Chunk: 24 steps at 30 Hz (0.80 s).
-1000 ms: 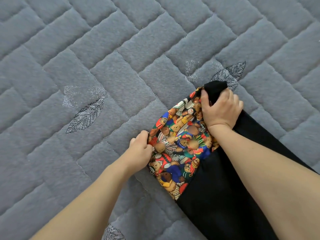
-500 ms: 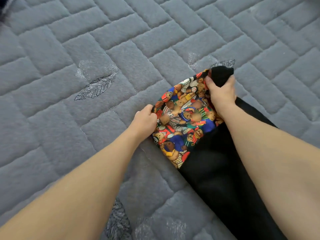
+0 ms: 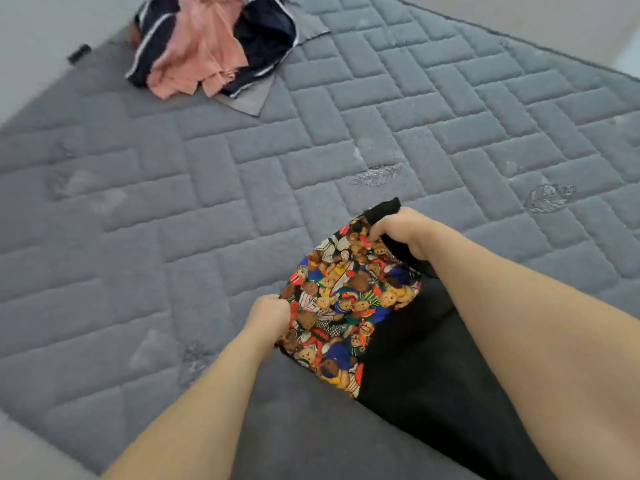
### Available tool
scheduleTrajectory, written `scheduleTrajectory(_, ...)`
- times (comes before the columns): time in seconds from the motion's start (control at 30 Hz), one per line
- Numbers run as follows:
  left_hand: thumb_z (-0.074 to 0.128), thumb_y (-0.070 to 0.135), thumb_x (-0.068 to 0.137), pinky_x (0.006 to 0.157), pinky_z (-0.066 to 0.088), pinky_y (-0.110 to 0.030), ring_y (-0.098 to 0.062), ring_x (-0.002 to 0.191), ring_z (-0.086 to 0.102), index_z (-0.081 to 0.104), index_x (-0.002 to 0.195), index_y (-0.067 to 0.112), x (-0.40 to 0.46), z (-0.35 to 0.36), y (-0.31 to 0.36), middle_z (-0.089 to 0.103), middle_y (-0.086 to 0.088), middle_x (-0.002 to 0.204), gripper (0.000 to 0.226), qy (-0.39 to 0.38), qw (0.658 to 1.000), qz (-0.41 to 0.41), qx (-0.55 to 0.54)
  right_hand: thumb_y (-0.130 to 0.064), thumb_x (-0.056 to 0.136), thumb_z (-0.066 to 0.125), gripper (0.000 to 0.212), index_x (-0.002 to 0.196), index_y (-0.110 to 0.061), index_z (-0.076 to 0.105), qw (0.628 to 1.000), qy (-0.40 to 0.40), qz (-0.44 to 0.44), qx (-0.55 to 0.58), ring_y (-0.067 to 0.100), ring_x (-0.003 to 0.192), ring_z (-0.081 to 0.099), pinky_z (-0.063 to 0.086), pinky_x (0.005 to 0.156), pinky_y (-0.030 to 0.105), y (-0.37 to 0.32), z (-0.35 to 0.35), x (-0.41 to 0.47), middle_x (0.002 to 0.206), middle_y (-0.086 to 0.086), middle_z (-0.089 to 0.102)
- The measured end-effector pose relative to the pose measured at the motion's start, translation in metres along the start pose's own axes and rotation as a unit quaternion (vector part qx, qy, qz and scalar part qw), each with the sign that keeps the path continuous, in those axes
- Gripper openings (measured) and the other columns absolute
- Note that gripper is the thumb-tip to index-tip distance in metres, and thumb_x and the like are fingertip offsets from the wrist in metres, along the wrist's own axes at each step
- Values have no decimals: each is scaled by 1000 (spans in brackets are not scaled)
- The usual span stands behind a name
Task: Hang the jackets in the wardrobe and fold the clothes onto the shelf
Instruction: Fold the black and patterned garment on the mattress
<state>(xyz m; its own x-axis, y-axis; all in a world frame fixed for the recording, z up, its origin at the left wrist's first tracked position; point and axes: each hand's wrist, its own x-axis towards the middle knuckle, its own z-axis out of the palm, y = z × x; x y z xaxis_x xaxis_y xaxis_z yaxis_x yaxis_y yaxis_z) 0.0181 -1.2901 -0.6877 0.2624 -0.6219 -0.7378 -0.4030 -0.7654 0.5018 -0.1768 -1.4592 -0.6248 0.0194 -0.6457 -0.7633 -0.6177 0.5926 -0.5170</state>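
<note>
Two hands, left hand (image 3: 268, 318) and right hand (image 3: 401, 230), grip black garment with teddy-bear print panel (image 3: 349, 299), fingers curled; fold unfinished. Pink-and-navy clothes pile (image 3: 207, 46) on grey quilted bed (image 3: 173, 202) remains.

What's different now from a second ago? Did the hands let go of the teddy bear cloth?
No. The view has swung up, so a heap of pink and navy clothes at the far end of the grey quilt now shows. The garment with the teddy bear print seems lifted a little off the quilt. The left hand and right hand still grip its two corners as before.
</note>
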Motion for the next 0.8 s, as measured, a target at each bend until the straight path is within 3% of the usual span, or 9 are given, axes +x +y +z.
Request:
scheduleTrajectory(0.03,51,3,92,53,36,-16,-19,90,63,62,88,4,-7,-37,-14,49,1,77,12,31,999,2,3,-14,68,77,54,115,-10,53,1000,-9,-14,8,34,90,63,55,81,45,-24,26,-14,104,14,63)
scheduleTrajectory(0.1,47,5,95,55,47,-19,-11,68,64,66,98,4,-25,-115,-38,56,2,75,19,92,995,4,-42,-11,64,76,57,116,-7,55,997,-43,-47,39,36,91,65,55,83,48,-76,77,-43,106,16,66)
scheduleTrajectory(0.17,46,3,94,56,46,-20,-15,61,60,67,103,1,-58,-198,-54,55,2,68,24,207,971,-22,-121,-6,56,74,63,117,-5,56,991,-76,-81,79,41,90,67,55,84,54,-133,122,-84,107,20,68)
scheduleTrajectory(0.27,46,-1,84,58,41,-31,-37,81,64,57,72,4,-114,-314,-56,51,-4,65,17,310,948,32,-56,-2,48,69,75,122,-1,53,976,-110,-124,138,46,90,67,53,83,62,-217,165,-151,108,24,67)
scheduleTrajectory(0.43,45,16,67,51,29,-30,-22,57,45,50,60,7,-227,-429,-24,51,-3,55,12,457,877,132,-69,6,65,56,61,126,3,55,940,-161,-194,227,41,94,70,53,88,60,-310,182,-250,110,22,70)
scheduleTrajectory(0.57,44,18,64,50,20,-29,-9,46,33,38,51,14,-313,-462,4,35,9,44,15,443,867,217,-66,8,71,45,48,115,3,62,911,-184,-248,272,34,90,70,58,81,41,-329,166,-314,110,15,70)
scheduleTrajectory(0.67,43,19,55,49,22,-28,-12,44,33,45,53,15,-335,-434,12,37,6,46,5,342,909,216,-101,13,72,39,50,117,5,58,909,-151,-254,294,35,99,61,55,86,41,-307,149,-317,114,17,64)
scheduleTrajectory(0.73,43,18,55,46,25,-28,-12,42,36,54,60,5,-330,-398,10,42,1,48,18,284,937,184,-91,16,74,36,42,110,4,54,915,-122,-248,294,33,100,55,50,90,40,-277,138,-303,112,15,58)
scheduleTrajectory(0.8,46,14,73,45,32,-27,-13,45,42,59,74,-3,-313,-349,5,48,-3,56,21,220,961,136,-94,15,71,36,40,105,3,55,923,-109,-232,288,33,100,54,49,94,43,-232,128,-279,109,14,58)
